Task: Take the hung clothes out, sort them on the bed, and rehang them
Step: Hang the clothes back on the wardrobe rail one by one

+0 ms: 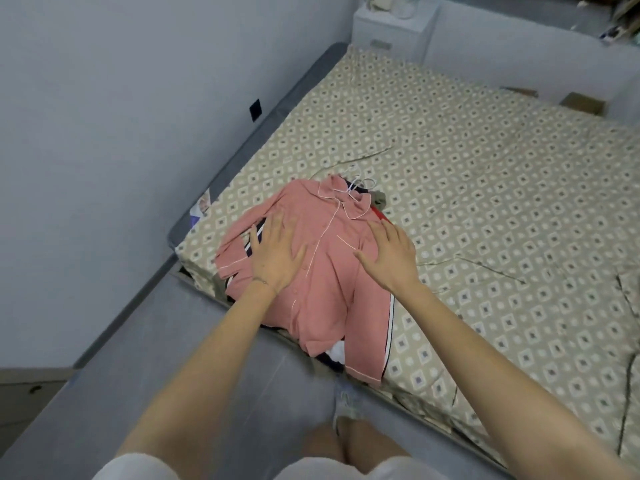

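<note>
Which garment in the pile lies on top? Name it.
The pink button-up shirt with white piping lies on top; the striped garment and the olive one only peek out from beneath it.

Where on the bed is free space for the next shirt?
The sheet is bare right of the pink shirt and beyond it. The near left corner is crowded: the left hand and right hand rest flat on that shirt.

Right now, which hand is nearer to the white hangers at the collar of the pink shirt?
Right. The right hand lies flat on the pink shirt, a little short of the white hangers; the left hand lies flat farther off, toward the wall-side sleeve.
</note>
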A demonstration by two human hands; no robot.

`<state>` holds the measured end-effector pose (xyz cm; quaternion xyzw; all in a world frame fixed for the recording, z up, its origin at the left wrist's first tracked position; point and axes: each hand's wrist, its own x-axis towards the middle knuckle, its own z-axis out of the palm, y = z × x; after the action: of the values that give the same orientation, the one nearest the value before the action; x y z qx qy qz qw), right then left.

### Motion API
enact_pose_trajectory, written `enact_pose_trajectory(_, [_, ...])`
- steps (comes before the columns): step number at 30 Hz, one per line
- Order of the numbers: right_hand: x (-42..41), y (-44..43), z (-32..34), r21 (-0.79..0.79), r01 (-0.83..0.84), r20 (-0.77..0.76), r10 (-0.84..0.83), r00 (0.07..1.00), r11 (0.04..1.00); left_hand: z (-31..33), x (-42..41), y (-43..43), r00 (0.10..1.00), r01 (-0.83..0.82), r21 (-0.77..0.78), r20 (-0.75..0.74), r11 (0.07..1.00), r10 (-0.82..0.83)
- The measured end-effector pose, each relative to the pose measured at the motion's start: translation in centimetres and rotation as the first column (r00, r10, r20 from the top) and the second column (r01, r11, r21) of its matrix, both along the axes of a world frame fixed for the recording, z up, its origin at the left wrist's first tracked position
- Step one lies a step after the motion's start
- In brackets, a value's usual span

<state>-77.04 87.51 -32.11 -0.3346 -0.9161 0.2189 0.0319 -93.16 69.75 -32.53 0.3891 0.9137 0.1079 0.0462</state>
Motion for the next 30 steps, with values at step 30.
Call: enact_pose_trajectory(30, [-20.5,17.5,-30.2,-0.178,0.359,0.323,-0.29,0.901,0.916,-31.9,-26.6,24.2,0.942,0.255,-0.364,0.302,0.896,-0.145])
